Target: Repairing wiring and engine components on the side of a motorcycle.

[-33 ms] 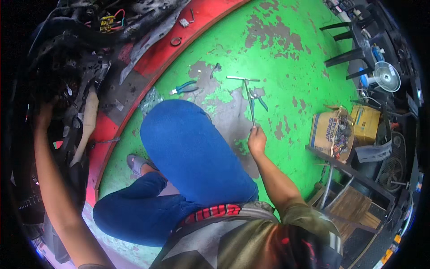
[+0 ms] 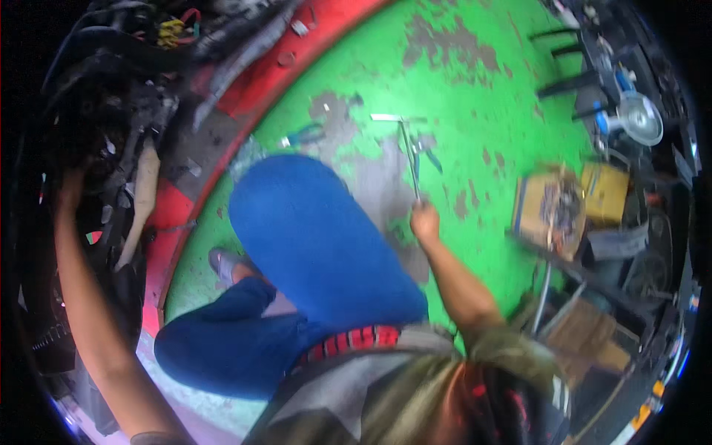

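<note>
Green paint, worn to grey in patches, covers the floor (image 2: 463, 248) under a T-shaped wrench (image 2: 409, 157) that reaches from near the middle toward one o'clock. The person's right hand (image 2: 424, 221), just off centre toward three o'clock, is closed around the plain end of its shaft, with the crossbar at the far end. At nine o'clock, the left hand (image 2: 70, 184) goes into the dark parts of a machine (image 2: 152, 104), near a pale pipe (image 2: 146, 176); its fingers are lost in shadow, so whether they hold anything cannot be told. One pair of pliers (image 2: 431, 154) lies just beside the shaft on its three o'clock side, and a blue-handled pair (image 2: 302, 138) lies at eleven o'clock. Handling the wrench well would seem to call for a firm grip near the shaft's end, the crossbar swung clear of both pliers and the bent knee (image 2: 285, 189). The left hand is best kept steady and its fingertips away from sharp edges, since little shows in that dark gap.
</note>
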{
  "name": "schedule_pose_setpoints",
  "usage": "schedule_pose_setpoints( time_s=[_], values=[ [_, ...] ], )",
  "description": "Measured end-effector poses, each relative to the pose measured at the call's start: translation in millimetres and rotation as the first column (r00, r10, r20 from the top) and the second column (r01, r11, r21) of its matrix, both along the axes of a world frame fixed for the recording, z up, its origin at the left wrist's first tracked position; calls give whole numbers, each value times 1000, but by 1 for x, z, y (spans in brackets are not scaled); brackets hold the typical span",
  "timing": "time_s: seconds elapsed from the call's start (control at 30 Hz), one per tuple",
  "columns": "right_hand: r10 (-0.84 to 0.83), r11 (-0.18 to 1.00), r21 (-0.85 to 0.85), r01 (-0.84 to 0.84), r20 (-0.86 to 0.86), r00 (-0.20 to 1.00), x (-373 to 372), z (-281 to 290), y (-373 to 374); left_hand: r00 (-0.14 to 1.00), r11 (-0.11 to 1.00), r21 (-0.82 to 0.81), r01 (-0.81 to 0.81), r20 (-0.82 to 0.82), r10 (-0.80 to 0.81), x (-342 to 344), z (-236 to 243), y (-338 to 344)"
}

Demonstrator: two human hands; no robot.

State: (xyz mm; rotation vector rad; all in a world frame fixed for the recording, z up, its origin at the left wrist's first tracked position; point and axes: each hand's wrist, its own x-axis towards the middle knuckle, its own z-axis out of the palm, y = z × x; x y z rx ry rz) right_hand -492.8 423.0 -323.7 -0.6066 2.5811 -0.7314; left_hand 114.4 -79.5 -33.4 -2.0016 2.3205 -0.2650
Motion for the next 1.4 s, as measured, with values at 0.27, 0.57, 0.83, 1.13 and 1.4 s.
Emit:
schedule_pose_setpoints(
  time_s=[0.27,0.57,0.83,1.13,1.4],
  values=[
    [437,894,240,-378,-290,851,-74,106,-53,999,999,-19,-29,-36,28,7,-13,-7],
    [701,678,496,-543,-211,682,-95,213,-106,999,999,-53,1,-39,-3,-10,-16,-2],
    [826,550,447,-705,-172,536,-94,230,-107,981,999,-36,33,-189,-39,-12,-5,-3],
    [639,769,97,-632,-85,765,-73,262,-93,988,993,-103,54,152,-38,-29,-7,22],
    [803,595,249,-764,-229,550,-49,208,-107,986,999,44,-21,-166,28,-24,-12,2]
  ],
)
